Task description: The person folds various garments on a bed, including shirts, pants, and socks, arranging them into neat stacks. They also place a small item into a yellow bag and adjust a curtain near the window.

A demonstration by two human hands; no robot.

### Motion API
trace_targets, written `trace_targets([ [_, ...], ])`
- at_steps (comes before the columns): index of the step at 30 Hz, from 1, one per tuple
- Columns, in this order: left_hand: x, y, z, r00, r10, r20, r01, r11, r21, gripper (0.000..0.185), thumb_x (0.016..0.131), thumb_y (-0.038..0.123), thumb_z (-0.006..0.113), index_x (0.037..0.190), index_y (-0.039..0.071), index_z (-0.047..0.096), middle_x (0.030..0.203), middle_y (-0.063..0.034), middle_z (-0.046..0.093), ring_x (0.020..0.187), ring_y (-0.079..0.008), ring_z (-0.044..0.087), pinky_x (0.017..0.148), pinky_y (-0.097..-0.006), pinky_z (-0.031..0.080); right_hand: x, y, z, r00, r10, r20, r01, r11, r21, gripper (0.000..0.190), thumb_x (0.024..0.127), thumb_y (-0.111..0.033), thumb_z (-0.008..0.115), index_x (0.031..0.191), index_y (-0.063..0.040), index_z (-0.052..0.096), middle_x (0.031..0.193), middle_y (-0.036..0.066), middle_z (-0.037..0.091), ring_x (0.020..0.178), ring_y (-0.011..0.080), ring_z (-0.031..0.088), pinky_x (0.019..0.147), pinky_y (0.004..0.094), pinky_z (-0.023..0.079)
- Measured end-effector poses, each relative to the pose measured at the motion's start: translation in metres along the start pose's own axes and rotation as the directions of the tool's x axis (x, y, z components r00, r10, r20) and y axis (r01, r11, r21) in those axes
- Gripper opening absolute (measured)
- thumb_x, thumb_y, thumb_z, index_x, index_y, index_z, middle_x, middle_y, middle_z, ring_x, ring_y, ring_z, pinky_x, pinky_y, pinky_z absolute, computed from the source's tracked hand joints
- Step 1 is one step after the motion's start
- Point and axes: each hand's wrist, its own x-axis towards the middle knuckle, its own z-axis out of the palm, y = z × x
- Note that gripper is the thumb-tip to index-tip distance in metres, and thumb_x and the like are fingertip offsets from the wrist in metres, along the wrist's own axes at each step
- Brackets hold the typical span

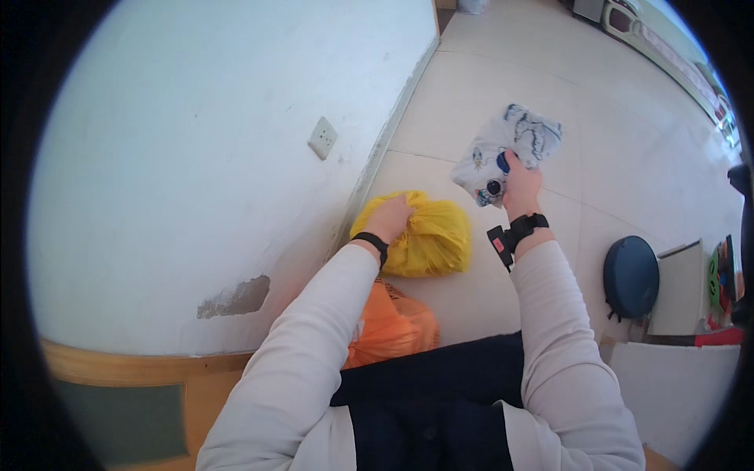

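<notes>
My left hand [389,218] grips the gathered top of a yellow plastic bag [439,238], which sits on the floor beside the wall. What the bag holds is hidden. Out to the right, my right hand [522,183] is closed on the near edge of a folded white cloth [492,159] printed with astronaut-like figures. The cloth appears to be held above the floor tiles. An orange plastic bag [397,329] lies just behind the yellow one, partly covered by my left sleeve and dark clothing.
A white wall [206,147] with a socket plate [323,138] and a peeled patch [235,298] runs along the left. At the right stand a round dark-blue robot vacuum-like disc [631,277] and white boxes [671,394]. A wood-framed panel [123,418] is at lower left.
</notes>
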Motion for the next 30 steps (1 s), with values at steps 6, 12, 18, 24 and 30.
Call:
trace_targets([
  [6, 0.020, 0.029, -0.032, 0.946, 0.183, -0.267, -0.185, 0.983, 0.018, 0.019, 0.087, 0.018, 0.064, 0.086, -0.001, 0.065, 0.085, -0.0181, 0.063, 0.081, -0.0300, 0.063, 0.071, -0.0384, 0.049, 0.016, -0.024, 0.005, 0.988, 0.108, 0.111, -0.100, 0.993, -0.069, 0.038, 0.080, -0.005, 0.073, 0.115, 0.005, 0.060, 0.108, 0.012, 0.066, 0.094, 0.0213, 0.064, 0.082, 0.0339, 0.051],
  [12, 0.037, 0.057, -0.085, 0.978, -0.153, -0.140, 0.081, 0.904, -0.421, 0.017, 0.085, 0.016, 0.068, 0.091, 0.000, 0.067, 0.098, -0.0189, 0.068, 0.079, -0.0258, 0.063, 0.071, -0.0337, 0.050, 0.016, -0.031, 0.003, 0.972, 0.146, 0.184, -0.123, 0.984, -0.128, 0.038, 0.080, -0.005, 0.073, 0.115, 0.005, 0.060, 0.107, 0.012, 0.067, 0.093, 0.0211, 0.064, 0.081, 0.0341, 0.051],
  [18, 0.018, -0.021, -0.041, 0.991, -0.083, -0.109, 0.030, 0.908, -0.418, 0.035, 0.078, 0.000, 0.070, 0.113, 0.002, 0.064, 0.106, -0.0147, 0.068, 0.095, -0.0251, 0.065, 0.084, -0.0318, 0.051, 0.021, -0.019, 0.001, 0.986, 0.138, 0.089, -0.121, 0.977, -0.175, 0.040, 0.080, -0.005, 0.073, 0.116, 0.005, 0.060, 0.106, 0.012, 0.067, 0.092, 0.0228, 0.065, 0.081, 0.0358, 0.052],
  [24, 0.003, -0.045, -0.014, 0.996, -0.040, 0.082, 0.049, 0.993, -0.109, 0.034, 0.073, 0.001, 0.072, 0.106, 0.003, 0.063, 0.108, -0.0173, 0.065, 0.106, -0.0340, 0.060, 0.090, -0.0405, 0.048, 0.022, -0.019, 0.004, 0.994, 0.108, -0.006, -0.105, 0.953, -0.285, 0.040, 0.080, -0.005, 0.073, 0.117, 0.005, 0.060, 0.109, 0.012, 0.067, 0.095, 0.0233, 0.064, 0.083, 0.0362, 0.051],
  [30, 0.007, -0.030, -0.025, 0.991, 0.094, 0.095, -0.113, 0.970, 0.217, 0.023, 0.082, 0.006, 0.061, 0.105, 0.006, 0.059, 0.108, -0.0161, 0.063, 0.104, -0.0357, 0.060, 0.087, -0.0443, 0.049, 0.021, -0.015, 0.004, 0.994, 0.103, -0.028, -0.107, 0.967, -0.233, 0.037, 0.076, -0.005, 0.075, 0.108, 0.007, 0.063, 0.101, 0.014, 0.069, 0.086, 0.0216, 0.065, 0.077, 0.0348, 0.051],
])
